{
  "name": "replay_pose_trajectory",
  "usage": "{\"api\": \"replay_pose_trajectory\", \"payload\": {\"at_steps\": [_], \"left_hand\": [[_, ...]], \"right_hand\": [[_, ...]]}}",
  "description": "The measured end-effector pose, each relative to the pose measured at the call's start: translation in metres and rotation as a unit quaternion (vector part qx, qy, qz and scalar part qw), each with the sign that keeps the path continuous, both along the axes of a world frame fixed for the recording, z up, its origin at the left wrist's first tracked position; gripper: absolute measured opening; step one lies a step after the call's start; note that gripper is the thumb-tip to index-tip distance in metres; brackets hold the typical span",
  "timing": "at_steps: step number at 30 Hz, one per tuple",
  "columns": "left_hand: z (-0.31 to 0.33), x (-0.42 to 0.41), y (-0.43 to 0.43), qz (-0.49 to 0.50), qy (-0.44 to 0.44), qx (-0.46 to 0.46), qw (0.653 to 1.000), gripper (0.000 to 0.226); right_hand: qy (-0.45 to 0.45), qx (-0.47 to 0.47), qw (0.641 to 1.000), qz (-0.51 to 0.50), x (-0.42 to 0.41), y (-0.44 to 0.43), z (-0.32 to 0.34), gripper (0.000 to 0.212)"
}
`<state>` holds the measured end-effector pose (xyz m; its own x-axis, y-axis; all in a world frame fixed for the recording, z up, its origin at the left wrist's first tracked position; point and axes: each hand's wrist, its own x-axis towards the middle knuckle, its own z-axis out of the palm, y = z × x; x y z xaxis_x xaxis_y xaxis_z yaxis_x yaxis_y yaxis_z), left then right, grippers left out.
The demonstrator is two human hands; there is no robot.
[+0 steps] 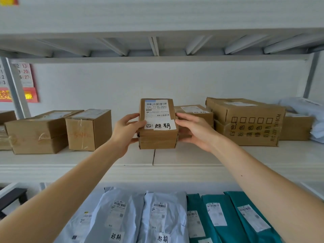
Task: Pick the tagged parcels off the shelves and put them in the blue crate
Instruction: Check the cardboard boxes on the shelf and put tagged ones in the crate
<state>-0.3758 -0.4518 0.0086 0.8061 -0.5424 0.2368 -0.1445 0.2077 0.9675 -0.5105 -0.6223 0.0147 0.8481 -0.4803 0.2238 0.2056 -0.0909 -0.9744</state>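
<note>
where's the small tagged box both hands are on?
Head view, centre: the small tagged box is at the middle shelf, gripped between left hand and right hand, with the large printed carton to its right and a second tagged box behind.

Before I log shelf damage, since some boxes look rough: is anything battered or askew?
The large carton right of the held parcel: its left front corner looks creased, and its printing runs sideways, not upright.
</note>
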Motion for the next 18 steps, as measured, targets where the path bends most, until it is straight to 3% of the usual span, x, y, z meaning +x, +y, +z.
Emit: {"api": "replay_pose_trajectory", "payload": {"at_steps": [6,12,18], "left_hand": [[0.008,-0.018,0.014,-0.048,-0.045,-0.056,0.996,0.041],[0.012,-0.031,0.021,-0.105,-0.064,-0.074,0.990,0.045],[0.009,-0.059,0.013,-0.183,-0.065,-0.097,0.976,0.048]], "right_hand": [[-0.059,-0.013,0.998,-0.026,-0.029,0.024,0.007,0.037],[-0.093,-0.009,0.993,-0.073,-0.064,0.052,0.012,0.030],[-0.087,-0.030,0.986,-0.140,-0.111,0.068,0.009,0.049]]}}
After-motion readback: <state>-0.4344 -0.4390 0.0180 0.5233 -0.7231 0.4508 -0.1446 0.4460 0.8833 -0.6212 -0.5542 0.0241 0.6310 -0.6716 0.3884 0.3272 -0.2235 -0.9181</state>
